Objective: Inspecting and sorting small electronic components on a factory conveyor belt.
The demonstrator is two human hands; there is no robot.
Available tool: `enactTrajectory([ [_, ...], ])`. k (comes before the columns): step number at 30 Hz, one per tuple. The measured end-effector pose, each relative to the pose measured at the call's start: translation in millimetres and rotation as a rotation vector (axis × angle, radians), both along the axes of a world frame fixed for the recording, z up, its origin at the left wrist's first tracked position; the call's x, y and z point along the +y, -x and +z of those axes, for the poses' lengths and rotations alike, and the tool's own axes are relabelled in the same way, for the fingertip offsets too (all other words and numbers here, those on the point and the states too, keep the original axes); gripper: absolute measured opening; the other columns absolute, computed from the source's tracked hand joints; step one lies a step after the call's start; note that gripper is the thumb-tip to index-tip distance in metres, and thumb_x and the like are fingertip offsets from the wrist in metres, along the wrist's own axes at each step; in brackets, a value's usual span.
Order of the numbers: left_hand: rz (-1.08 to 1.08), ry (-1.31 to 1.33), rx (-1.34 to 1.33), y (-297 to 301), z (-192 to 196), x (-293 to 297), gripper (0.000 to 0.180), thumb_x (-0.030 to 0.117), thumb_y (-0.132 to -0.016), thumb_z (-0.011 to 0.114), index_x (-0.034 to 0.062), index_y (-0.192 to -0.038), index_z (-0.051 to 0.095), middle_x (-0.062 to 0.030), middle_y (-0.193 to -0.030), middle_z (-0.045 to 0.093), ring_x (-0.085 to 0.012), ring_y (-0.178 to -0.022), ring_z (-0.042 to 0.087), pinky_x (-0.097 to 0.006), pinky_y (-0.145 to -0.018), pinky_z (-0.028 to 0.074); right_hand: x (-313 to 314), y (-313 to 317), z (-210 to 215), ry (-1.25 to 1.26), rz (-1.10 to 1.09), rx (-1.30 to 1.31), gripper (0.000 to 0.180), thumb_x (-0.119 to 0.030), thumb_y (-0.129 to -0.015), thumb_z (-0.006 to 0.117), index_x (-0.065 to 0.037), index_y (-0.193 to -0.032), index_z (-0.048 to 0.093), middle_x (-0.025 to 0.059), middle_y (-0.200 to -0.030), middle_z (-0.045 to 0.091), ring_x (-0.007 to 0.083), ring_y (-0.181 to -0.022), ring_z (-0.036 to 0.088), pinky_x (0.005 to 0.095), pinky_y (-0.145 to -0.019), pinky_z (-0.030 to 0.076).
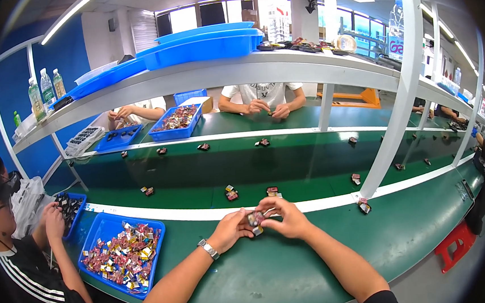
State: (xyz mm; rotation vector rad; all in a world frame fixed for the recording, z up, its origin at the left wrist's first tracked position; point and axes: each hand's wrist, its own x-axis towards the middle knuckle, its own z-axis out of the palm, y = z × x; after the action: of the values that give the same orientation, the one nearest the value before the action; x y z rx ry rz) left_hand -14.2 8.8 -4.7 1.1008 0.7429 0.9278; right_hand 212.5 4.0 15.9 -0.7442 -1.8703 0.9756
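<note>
My left hand and my right hand meet over the near edge of the green bench. Together they pinch a small red and gold wound part between the fingertips. A metal watch sits on my left wrist. To my left lies a blue tray filled with several of the same small parts. More single parts lie on the green conveyor belt just beyond my hands, the closest being one and another.
A person in a black striped top works at my left beside another blue tray. Across the belt two people handle parts near a filled blue tray. White frame posts rise on the right. Blue bins and bottles stand on the overhead shelf.
</note>
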Motion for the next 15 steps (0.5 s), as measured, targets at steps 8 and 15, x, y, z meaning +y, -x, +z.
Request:
enactTrajectory([
  [8, -0.243, 0.124, -0.069, 2, 8, 0, 0.037, 0.020, -0.105, 0.048, 0.0008, -0.136, 0.051, -0.0083, -0.116, 0.063, -0.0135, -0.093, 0.063, -0.031, -0.084, 0.054, -10, 9, 8, -0.362, -0.052, -0.336, 0.038, -0.007, -0.083, 0.072, -0.007, -0.120, 0.061, 0.0098, -0.123, 0.059, 0.0300, -0.114, 0.055, 0.0391, -0.096, 0.048],
  [15, -0.013, 0.008, -0.014, -10, 9, -11, 0.034, 0.014, -0.102, 0.049, 0.0016, -0.133, 0.052, -0.0080, -0.118, 0.063, -0.0161, -0.109, 0.060, -0.034, -0.094, 0.050, -14, 12, 9, -0.478, -0.157, -0.361, 0.020, -0.009, -0.081, 0.074, -0.006, -0.099, 0.066, 0.0096, -0.126, 0.057, 0.0309, -0.116, 0.053, 0.0407, -0.097, 0.046],
])
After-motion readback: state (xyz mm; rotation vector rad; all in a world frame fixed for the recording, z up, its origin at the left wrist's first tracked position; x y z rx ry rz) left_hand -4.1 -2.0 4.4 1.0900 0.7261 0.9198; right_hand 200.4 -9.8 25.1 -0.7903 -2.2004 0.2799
